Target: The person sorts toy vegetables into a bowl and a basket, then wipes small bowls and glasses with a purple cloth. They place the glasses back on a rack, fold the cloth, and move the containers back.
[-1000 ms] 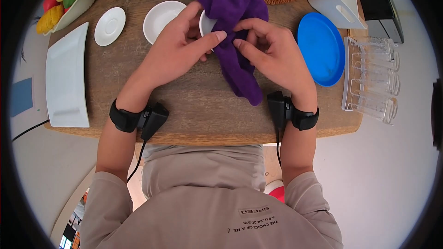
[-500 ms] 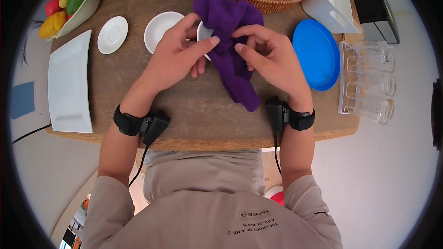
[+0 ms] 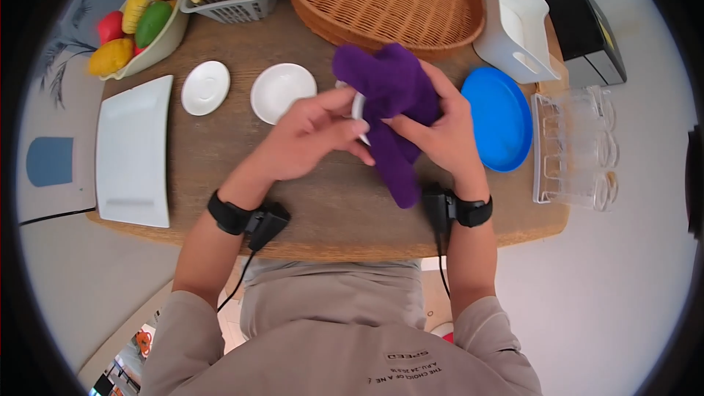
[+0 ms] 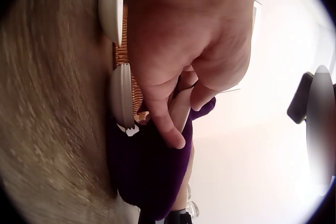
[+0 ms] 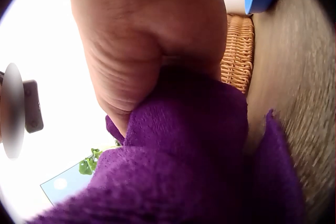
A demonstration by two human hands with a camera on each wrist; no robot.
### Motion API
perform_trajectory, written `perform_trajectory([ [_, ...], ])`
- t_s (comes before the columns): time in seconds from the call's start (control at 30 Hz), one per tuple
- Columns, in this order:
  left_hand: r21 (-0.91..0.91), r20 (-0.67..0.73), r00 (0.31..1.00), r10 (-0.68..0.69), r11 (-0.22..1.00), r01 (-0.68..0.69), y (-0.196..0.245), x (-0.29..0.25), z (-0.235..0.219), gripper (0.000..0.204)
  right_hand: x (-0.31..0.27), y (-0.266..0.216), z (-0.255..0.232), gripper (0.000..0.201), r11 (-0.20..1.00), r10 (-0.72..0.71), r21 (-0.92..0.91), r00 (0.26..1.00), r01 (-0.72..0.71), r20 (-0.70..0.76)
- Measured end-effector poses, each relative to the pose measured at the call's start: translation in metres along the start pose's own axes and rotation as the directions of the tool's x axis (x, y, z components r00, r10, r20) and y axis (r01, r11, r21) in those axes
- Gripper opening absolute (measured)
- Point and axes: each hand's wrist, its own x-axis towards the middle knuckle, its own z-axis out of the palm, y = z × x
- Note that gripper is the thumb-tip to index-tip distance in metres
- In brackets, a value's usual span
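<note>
A white dish [image 3: 357, 111], mostly covered by a purple cloth [image 3: 400, 92], is held between the two hands above the table. My left hand [image 3: 306, 136] pinches the dish's left edge, thumb on the near face; the left wrist view shows the dish [image 4: 181, 109] between thumb and fingers of the left hand [image 4: 184, 40]. My right hand [image 3: 447, 128] grips the cloth on the dish's right side, thumb in front and fingers behind. In the right wrist view, folds of the cloth [image 5: 173, 129] hide the fingertips of the right hand [image 5: 152, 35].
Left of the hands lie a white bowl [image 3: 283, 93], a small saucer [image 3: 205, 88] and a rectangular plate [image 3: 133, 152]. A wicker basket [image 3: 389, 0] stands behind. To the right are a blue tray [image 3: 497, 119], a white bin [image 3: 513, 26] and a rack of glasses [image 3: 576, 150].
The right fingers have moved from the cloth's front to wrap behind it. Cloth and dish have turned, showing less of the dish's inside. The head view has shifted, bringing more of the table's back into sight.
</note>
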Motion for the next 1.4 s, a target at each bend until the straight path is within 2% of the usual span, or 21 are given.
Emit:
perform_trajectory([
  [0.2,0.054,0.092,0.995,-0.033,0.998,0.028,0.004,-0.003,0.003,0.059,-0.003,0.000,-0.002,0.034,0.997,0.046,-0.067,0.997,-0.049,-0.058],
  [0.3,0.051,0.092,0.995,-0.035,0.998,0.031,0.008,-0.004,0.003,0.063,-0.003,-0.008,-0.004,0.034,0.990,0.106,-0.099,0.994,-0.104,0.013],
  [0.4,0.034,0.099,0.994,-0.036,0.999,0.033,0.009,-0.003,0.003,0.065,-0.004,-0.007,-0.007,0.036,0.967,0.139,-0.216,0.990,-0.134,0.008],
  [0.5,0.047,0.113,0.993,-0.033,0.999,0.028,0.007,-0.004,0.005,0.068,-0.006,-0.010,-0.007,0.038,0.989,0.012,-0.147,0.999,-0.006,0.041],
  [0.6,0.032,0.072,0.997,0.009,0.999,-0.011,0.010,-0.003,0.008,0.066,-0.004,-0.014,0.013,0.039,0.986,-0.165,-0.054,0.982,0.160,-0.094],
  [0.7,0.082,0.043,0.999,0.020,0.996,-0.024,0.013,-0.006,0.007,0.063,-0.006,-0.002,0.006,0.038,0.999,-0.035,-0.007,0.996,0.034,-0.076],
  [0.73,0.099,0.039,0.999,0.019,0.995,-0.023,0.013,-0.004,0.008,0.061,-0.007,-0.001,0.007,0.028,1.000,0.001,0.001,0.994,-0.001,-0.108],
  [0.83,0.095,0.024,0.998,0.057,0.994,-0.059,0.012,-0.003,0.003,0.056,-0.010,0.003,-0.001,0.019,0.994,0.033,-0.101,0.992,-0.045,-0.120],
  [0.9,0.128,-0.045,0.998,0.053,0.991,-0.047,0.020,-0.006,-0.001,0.050,-0.012,0.027,-0.010,0.026,0.994,0.010,-0.100,0.969,-0.036,-0.247],
  [0.93,0.108,-0.097,0.992,0.076,0.992,-0.065,0.023,-0.009,-0.008,0.046,-0.009,0.023,-0.010,0.031,0.999,-0.009,-0.041,0.939,-0.005,-0.343],
  [0.97,0.094,-0.155,0.983,0.094,0.992,-0.080,0.028,-0.012,-0.016,0.042,-0.005,0.019,-0.016,0.032,0.993,0.056,0.120,0.913,-0.008,-0.404],
  [1.0,0.100,-0.271,0.958,0.099,0.992,-0.074,0.035,-0.014,-0.022,0.037,-0.001,0.016,-0.020,0.034,0.959,0.131,0.285,0.883,0.003,-0.450],
  [1.03,0.105,-0.385,0.917,0.099,0.992,-0.063,0.041,-0.014,-0.024,0.033,0.002,0.014,-0.024,0.035,0.896,0.213,0.443,0.851,0.026,-0.480],
  [1.1,0.115,-0.597,0.764,0.246,0.968,-0.221,0.037,-0.001,-0.026,0.026,0.003,0.013,-0.033,0.042,0.827,0.264,0.561,0.853,0.041,-0.451],
  [1.13,0.208,-0.558,0.782,0.277,0.959,-0.192,0.037,-0.003,-0.035,0.025,0.004,0.014,-0.034,0.041,0.768,0.293,0.636,0.845,0.070,-0.447],
  [1.17,0.245,-0.548,0.797,0.253,0.960,-0.136,0.038,-0.007,-0.039,0.026,0.005,0.015,-0.036,0.041,0.703,0.321,0.704,0.839,0.100,-0.440],
  [1.23,0.322,-0.531,0.823,0.203,0.946,-0.026,0.042,-0.010,-0.040,0.029,0.003,0.019,-0.039,0.041,0.648,0.333,0.752,0.842,0.122,-0.424],
  [1.37,0.261,-0.524,0.834,0.172,0.965,-0.036,0.041,-0.008,-0.026,0.026,0.002,0.023,-0.040,0.040,0.619,0.326,0.773,0.851,0.137,-0.411],
  [1.4,0.312,-0.545,0.814,0.200,0.950,-0.025,0.040,-0.009,-0.030,0.027,0.002,0.025,-0.041,0.040,0.616,0.337,0.778,0.851,0.124,-0.403],
])
